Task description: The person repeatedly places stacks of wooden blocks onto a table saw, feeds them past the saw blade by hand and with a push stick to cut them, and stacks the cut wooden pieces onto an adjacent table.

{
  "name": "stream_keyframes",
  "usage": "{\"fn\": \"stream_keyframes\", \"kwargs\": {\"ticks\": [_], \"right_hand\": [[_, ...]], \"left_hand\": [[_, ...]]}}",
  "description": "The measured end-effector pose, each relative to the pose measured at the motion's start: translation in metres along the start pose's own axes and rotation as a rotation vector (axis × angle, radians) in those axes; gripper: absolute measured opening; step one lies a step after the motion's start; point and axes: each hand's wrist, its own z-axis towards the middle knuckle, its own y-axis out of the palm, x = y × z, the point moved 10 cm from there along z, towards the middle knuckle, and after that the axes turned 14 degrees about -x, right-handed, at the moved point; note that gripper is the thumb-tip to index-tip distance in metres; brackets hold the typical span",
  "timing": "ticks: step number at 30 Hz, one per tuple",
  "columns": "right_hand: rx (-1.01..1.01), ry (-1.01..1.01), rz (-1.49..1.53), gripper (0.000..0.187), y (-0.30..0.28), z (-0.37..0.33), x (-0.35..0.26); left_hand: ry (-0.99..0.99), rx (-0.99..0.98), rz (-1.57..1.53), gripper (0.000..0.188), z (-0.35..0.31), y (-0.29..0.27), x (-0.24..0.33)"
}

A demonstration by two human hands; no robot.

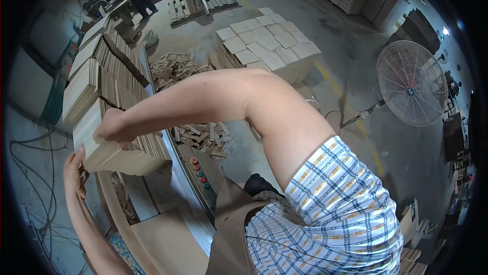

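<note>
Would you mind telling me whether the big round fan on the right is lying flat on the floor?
No, the fan stands upright on its stand at the right, its round wire cage facing the work area rather than lying on the concrete floor.

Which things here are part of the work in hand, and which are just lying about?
In hand:
- bundle of thin wood strips, left hand at its end, right hand on top
- stacked strips behind it

Lying about:
- offcut heap
- pallet of square boards
- pedestal fan
- button panel
</note>
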Motion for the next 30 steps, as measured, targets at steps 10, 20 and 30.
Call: {"fn": "stream_keyframes", "kwargs": {"ticks": [10,20,30], "right_hand": [[-0.121,-0.059,-0.199,0.044,0.018,0.024,-0.016],[-0.179,0.046,-0.326,0.048,0.02,0.018,-0.018],[-0.132,0.021,-0.366,0.033,0.015,-0.005,-0.023]], "left_hand": [[0.066,-0.066,-0.064,0.054,0.022,-0.013,-0.006],[0.041,-0.013,0.159,0.068,0.002,-0.022,0.008],[0.138,0.111,0.002,0.094,-0.014,-0.014,0.005]]}}
